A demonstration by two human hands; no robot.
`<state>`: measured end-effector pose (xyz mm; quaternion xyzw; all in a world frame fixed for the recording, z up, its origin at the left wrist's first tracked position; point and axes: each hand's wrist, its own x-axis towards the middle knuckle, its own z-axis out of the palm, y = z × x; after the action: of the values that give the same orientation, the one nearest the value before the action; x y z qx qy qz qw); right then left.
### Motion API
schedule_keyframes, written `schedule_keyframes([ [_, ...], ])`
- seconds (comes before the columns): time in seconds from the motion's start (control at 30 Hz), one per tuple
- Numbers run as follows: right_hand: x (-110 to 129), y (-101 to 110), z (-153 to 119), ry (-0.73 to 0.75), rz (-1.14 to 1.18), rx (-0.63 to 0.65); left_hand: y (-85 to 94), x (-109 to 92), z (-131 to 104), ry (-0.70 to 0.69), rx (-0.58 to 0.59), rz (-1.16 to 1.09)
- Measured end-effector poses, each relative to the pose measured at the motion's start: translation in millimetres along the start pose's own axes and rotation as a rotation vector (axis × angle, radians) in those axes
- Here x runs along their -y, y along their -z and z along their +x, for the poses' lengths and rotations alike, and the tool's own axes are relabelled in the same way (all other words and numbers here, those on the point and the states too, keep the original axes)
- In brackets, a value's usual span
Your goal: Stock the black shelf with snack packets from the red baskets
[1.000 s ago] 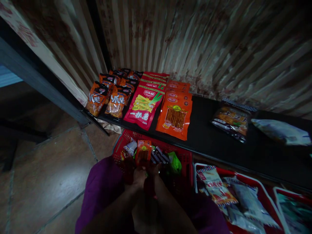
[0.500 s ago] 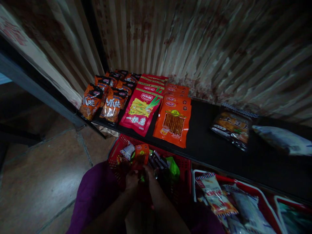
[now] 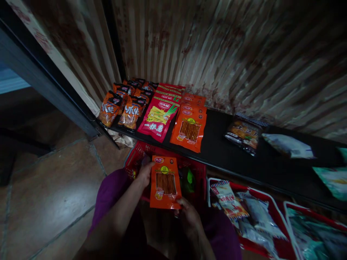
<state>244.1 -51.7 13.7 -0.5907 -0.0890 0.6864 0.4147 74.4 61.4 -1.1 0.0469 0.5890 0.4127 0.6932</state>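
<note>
Between my hands is an orange snack packet (image 3: 165,182) with a window showing brown sticks, its front facing up at me. My left hand (image 3: 145,174) grips its upper left edge. At its lower right corner, my right hand (image 3: 188,213) pinches it between thumb and fingers. Beneath the packet stands a red plastic basket (image 3: 200,182) with a green packet (image 3: 190,178) inside; the packet covers much of its contents. Matching orange packets (image 3: 189,128) lie in an overlapping row on the black shelf (image 3: 214,141) just beyond.
Red packets (image 3: 158,117) and orange-black bags (image 3: 132,112) fill the shelf's left end. A dark snack bag (image 3: 244,133) and a pale packet (image 3: 288,145) lie farther right. Below the shelf, a white-rimmed red basket (image 3: 282,238) holds several packets. A metal post (image 3: 62,77) stands at left.
An orange packet has come up out of the basket and now lies face up between both hands. My hands have moved apart to its opposite edges. The view has shifted slightly.
</note>
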Motion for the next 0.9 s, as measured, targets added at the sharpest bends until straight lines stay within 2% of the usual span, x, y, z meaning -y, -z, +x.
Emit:
schedule_keyframes([
  [0.1, -5.2, -1.5, -25.0, 0.029, 0.045, 0.044, -5.4, -7.5, -22.5, -0.055, 0.088, -0.036],
  [0.2, -10.1, -1.3, -41.7, 0.067, 0.06, 0.053, -7.5, -11.8, -43.0, -0.124, 0.128, -0.062],
  [0.33, -11.2, 1.0, -55.7, 0.157, 0.065, 0.053, -15.7, -18.8, -64.3, -0.248, 0.121, -0.089],
  [0.47, -2.4, 3.1, -65.1, 0.264, 0.115, 0.032, -30.7, -28.1, -86.4, -0.354, 0.124, -0.075],
  [0.6, 18.1, 0.1, -72.8, 0.316, 0.191, -0.003, -42.7, -37.4, -113.4, -0.425, 0.209, -0.027],
  [0.77, 59.5, -13.4, -80.0, 0.478, 0.195, -0.02, -48.0, -44.5, -140.7, -0.47, 0.34, 0.017],
  [0.9, 96.6, -28.8, -86.8, 0.575, 0.195, -0.015, -48.9, -44.9, -153.5, -0.483, 0.357, 0.068],
])
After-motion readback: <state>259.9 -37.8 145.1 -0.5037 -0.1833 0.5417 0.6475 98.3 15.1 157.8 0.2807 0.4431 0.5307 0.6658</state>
